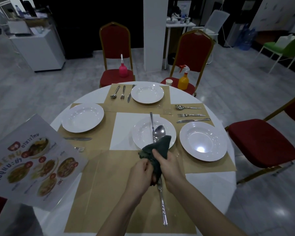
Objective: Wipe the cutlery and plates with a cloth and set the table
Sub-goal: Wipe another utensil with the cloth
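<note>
Fork [162, 200] head hidden inside the cloth [157, 149]; menu [31, 160] cut off left.

Dim room, overhead glare on right plate [203, 141], wide-angle bending at edges, soft focus
</note>
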The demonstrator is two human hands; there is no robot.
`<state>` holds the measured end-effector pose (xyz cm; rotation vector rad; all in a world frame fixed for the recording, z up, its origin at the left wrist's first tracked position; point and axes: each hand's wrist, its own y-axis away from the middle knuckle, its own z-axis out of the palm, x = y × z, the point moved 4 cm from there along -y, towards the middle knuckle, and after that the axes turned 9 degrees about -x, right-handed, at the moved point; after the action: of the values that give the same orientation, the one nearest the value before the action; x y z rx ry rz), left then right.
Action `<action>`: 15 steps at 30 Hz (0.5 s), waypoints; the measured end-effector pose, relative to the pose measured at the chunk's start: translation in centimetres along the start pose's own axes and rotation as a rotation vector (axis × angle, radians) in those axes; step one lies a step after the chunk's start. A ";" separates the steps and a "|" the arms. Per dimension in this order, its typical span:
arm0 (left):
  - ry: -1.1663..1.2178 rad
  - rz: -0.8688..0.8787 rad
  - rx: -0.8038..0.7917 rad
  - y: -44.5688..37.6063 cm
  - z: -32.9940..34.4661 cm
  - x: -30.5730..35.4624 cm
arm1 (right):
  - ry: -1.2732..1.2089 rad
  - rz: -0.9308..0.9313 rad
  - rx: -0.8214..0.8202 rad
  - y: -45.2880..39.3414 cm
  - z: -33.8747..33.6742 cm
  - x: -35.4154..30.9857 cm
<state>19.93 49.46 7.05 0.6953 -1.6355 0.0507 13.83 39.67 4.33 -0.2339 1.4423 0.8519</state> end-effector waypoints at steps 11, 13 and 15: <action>-0.001 0.040 0.062 -2.1 -3.7 0.8 | 0.118 0.024 -0.222 0.8 -1.8 0.4; 0.103 0.026 -0.017 -2.7 -2.3 1.0 | 0.104 0.028 -0.235 1.2 -0.9 0.8; 0.174 -0.004 0.013 -3.0 -1.6 0.6 | 0.125 0.016 -0.225 1.6 -0.7 0.8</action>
<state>22.74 47.40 6.86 0.6848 -1.4687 0.1162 12.18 40.66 4.06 -0.4525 1.4647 1.0288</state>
